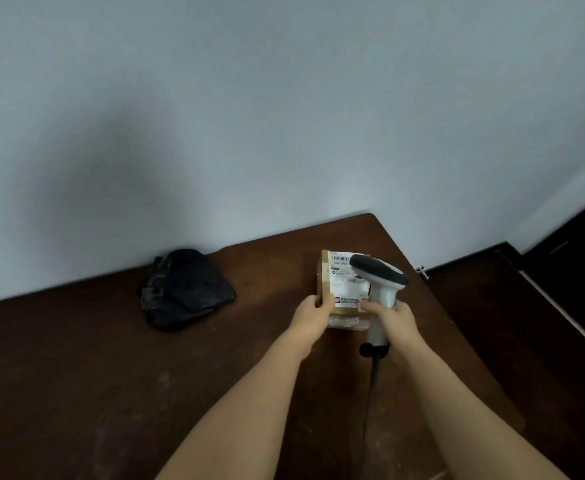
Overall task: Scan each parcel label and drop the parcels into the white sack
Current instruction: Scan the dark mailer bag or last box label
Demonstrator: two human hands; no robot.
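Note:
A small cardboard parcel [331,289] with a white printed label [348,289] on top sits on the brown table [111,375]. My left hand [310,318] grips the parcel's near left corner. My right hand [396,322] is curled round the handle of a white barcode scanner [381,282]. The scanner's dark head hangs over the label's right side and hides part of it. A black cable runs down from the handle. The white sack is out of view.
A black plastic-wrapped parcel [185,289] lies on the table to the left, against the pale wall. The table's far corner is just behind the cardboard parcel. A dark floor and a dark doorway lie to the right.

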